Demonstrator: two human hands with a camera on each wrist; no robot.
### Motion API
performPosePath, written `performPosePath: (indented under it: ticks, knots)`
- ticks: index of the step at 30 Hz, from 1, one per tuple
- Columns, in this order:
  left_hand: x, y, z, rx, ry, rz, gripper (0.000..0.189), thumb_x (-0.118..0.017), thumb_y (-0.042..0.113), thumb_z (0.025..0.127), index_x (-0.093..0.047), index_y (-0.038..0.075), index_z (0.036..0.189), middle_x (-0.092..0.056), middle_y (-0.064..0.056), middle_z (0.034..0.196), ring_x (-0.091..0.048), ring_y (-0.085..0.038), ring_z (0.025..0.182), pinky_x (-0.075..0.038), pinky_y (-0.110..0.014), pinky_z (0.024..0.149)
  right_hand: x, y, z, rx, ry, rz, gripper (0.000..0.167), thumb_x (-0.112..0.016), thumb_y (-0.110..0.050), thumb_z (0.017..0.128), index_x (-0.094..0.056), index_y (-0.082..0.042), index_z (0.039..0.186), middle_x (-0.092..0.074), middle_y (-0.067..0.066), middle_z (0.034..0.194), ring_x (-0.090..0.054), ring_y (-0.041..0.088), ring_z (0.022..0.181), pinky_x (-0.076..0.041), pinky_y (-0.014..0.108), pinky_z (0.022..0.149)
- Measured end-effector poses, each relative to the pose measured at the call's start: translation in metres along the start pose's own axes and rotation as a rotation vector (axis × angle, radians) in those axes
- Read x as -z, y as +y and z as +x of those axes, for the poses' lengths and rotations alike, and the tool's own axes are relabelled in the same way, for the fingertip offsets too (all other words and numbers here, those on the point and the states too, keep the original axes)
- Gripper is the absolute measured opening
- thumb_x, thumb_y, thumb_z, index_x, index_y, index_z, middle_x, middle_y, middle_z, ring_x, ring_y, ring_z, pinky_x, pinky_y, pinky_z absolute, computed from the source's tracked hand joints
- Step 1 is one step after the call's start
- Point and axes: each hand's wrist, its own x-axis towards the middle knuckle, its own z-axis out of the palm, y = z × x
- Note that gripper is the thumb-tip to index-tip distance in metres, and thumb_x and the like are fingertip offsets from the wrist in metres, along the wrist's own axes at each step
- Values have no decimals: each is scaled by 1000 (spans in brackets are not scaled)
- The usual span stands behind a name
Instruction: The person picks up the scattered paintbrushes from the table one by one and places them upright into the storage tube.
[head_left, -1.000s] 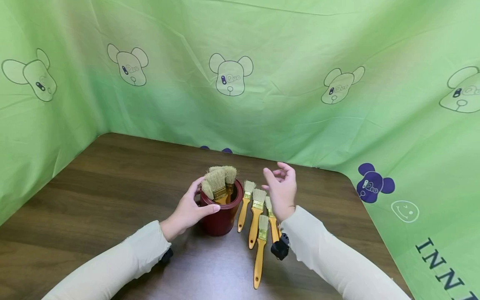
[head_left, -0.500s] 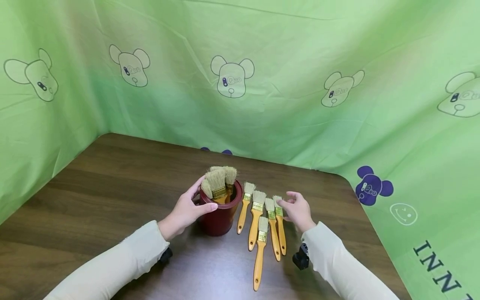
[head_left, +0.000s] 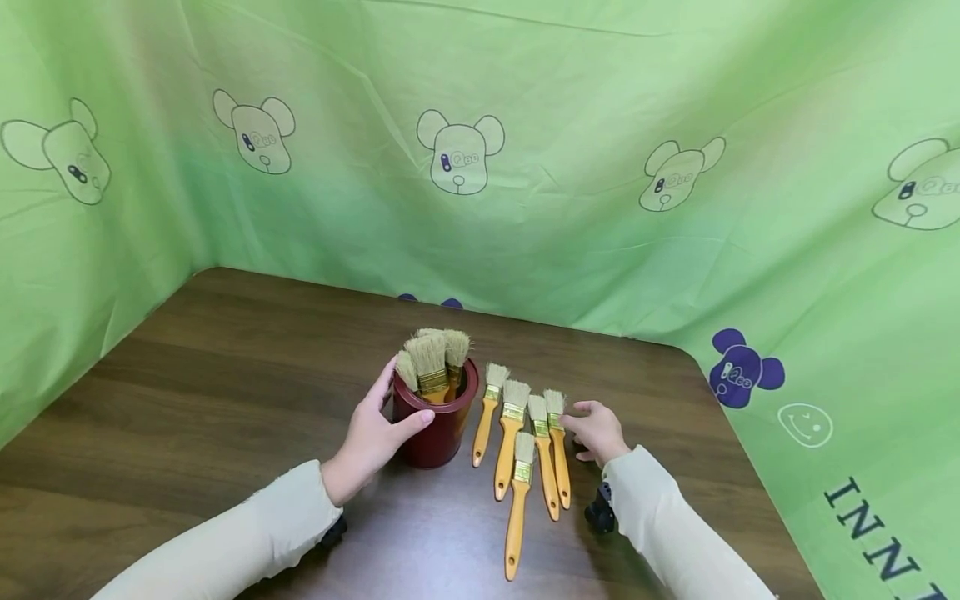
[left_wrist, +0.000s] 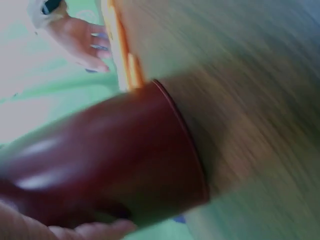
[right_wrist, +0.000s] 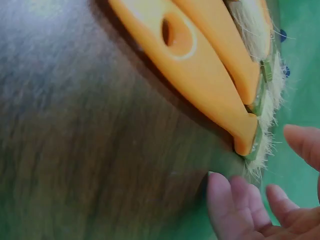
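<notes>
My left hand [head_left: 378, 435] grips a dark red bucket [head_left: 431, 440] by its upper left side, thumb lying along the front of the rim. Several paintbrushes [head_left: 430, 358] stand in it, bristles up. Right of the bucket several more paintbrushes with orange-yellow handles [head_left: 507, 454] lie on the table, bristles pointing away. My right hand [head_left: 597, 432] is beside the rightmost paintbrush [head_left: 561, 468], close to its metal band. In the right wrist view, thumb and fingers [right_wrist: 225, 205] are spread apart near the bristles, holding nothing. The left wrist view shows the lower bucket wall [left_wrist: 125, 145].
The dark wood table [head_left: 247, 358] extends to the left and behind the bucket. Green printed cloth [head_left: 525, 242] hangs along its back and sides. Black wrist cameras [head_left: 600, 508] sit under the sleeves.
My right hand has moved right and lower, from above the lying paintbrushes to the rightmost one's side, uncovering it. My left hand keeps its hold on the bucket.
</notes>
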Motion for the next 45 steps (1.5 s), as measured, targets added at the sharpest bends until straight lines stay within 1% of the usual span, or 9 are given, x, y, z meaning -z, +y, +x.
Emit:
performPosePath:
  ticks: [5, 12, 21, 29, 32, 35, 38, 40, 45]
  knots:
    - [-10, 2, -1, 31, 19, -34, 92, -77, 17, 79, -22, 12, 152, -35, -16, 149, -33, -33, 135, -27, -56, 107, -7, 2, 3, -32, -4, -6, 53, -64, -13, 86, -43, 8, 130, -52, 11, 82, -50, 18, 66, -52, 32, 52]
    - [-13, 2, 8, 57, 33, -58, 91, -78, 15, 78, -23, 13, 151, -42, -16, 141, -41, -33, 126, -33, -54, 102, -11, 1, 5, -26, 2, -57, 48, -64, -19, 88, -47, 8, 125, -49, 7, 75, -48, 15, 63, -52, 32, 51]
    - [-1, 5, 20, 98, -87, -142, 89, -74, 4, 80, -23, 13, 152, -42, -17, 144, -42, -34, 127, -36, -52, 101, -13, 3, 7, 16, 25, -192, 40, -61, -18, 89, -53, 10, 116, -57, 24, 102, -58, 25, 74, -53, 33, 50]
    - [-9, 8, 6, 71, 7, -157, 83, -71, 7, 84, -24, 10, 152, -34, -17, 150, -33, -33, 136, -32, -50, 106, -12, 3, 6, 42, 13, -237, 47, -62, -17, 85, -48, 11, 119, -56, 28, 107, -60, 26, 73, -54, 35, 51]
    - [-12, 7, 3, 57, 39, -123, 85, -72, 11, 84, -23, 10, 152, -33, -17, 150, -31, -34, 136, -28, -51, 108, -11, 3, 5, 47, 18, -232, 42, -63, -16, 83, -47, 11, 111, -55, 24, 97, -59, 24, 70, -54, 35, 51]
    - [-14, 7, 3, 54, 49, -80, 89, -75, 15, 82, -21, 10, 152, -34, -17, 149, -32, -33, 135, -27, -53, 108, -9, 4, 5, 37, 21, -223, 25, -65, -15, 81, -46, 1, 82, -48, 11, 71, -51, 18, 58, -52, 34, 47]
    - [-15, 5, 4, 57, 50, -64, 92, -76, 17, 81, -19, 12, 153, -34, -17, 148, -33, -32, 134, -28, -53, 107, -7, 4, 5, 28, 3, -205, 38, -67, -15, 80, -35, -13, 60, -33, -1, 54, -40, 11, 47, -49, 31, 43]
    - [-15, 4, 6, 62, 52, -74, 91, -76, 17, 81, -20, 13, 153, -34, -16, 149, -33, -32, 135, -28, -52, 107, -6, 4, 7, 14, -14, -183, 47, -70, -15, 80, -29, -18, 56, -26, -5, 50, -34, 9, 44, -47, 29, 41]
    - [-16, 1, 10, 85, 45, -140, 87, -74, 12, 82, -23, 13, 152, -36, -16, 147, -34, -32, 133, -31, -50, 106, -2, 6, 5, -40, -19, -141, 36, -74, -13, 77, -38, -11, 72, -35, -1, 59, -39, 11, 51, -48, 29, 43]
